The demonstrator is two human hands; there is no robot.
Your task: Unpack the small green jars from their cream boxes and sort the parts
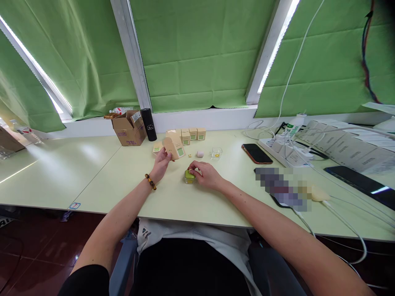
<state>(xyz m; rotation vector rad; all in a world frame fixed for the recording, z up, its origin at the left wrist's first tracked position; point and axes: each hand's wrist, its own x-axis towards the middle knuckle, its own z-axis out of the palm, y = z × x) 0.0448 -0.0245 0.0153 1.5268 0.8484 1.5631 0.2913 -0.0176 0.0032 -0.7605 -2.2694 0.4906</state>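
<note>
My left hand [160, 165] is closed around the lower left side of a tan cardboard carton [175, 149] with a green square on it, tilted above the table. My right hand [207, 175] pinches the green top of a small clear glass jar [189, 180] standing on the table. Behind the jar lie a tiny yellow piece [189, 156] and a pale pink cylinder [200, 154]. A clear glass cup [216, 153] with something yellow at its bottom is to their right. Another tan carton [156, 147] is partly hidden behind my left hand.
Several small tan boxes [193, 134] stand at the back. Behind my left hand are an open cardboard box [129, 129] and a black cylinder [148, 124]. To the right lie a phone [256, 153], a white power strip [282, 152], loose cables, white boxes [342, 146] and a dark device [367, 185].
</note>
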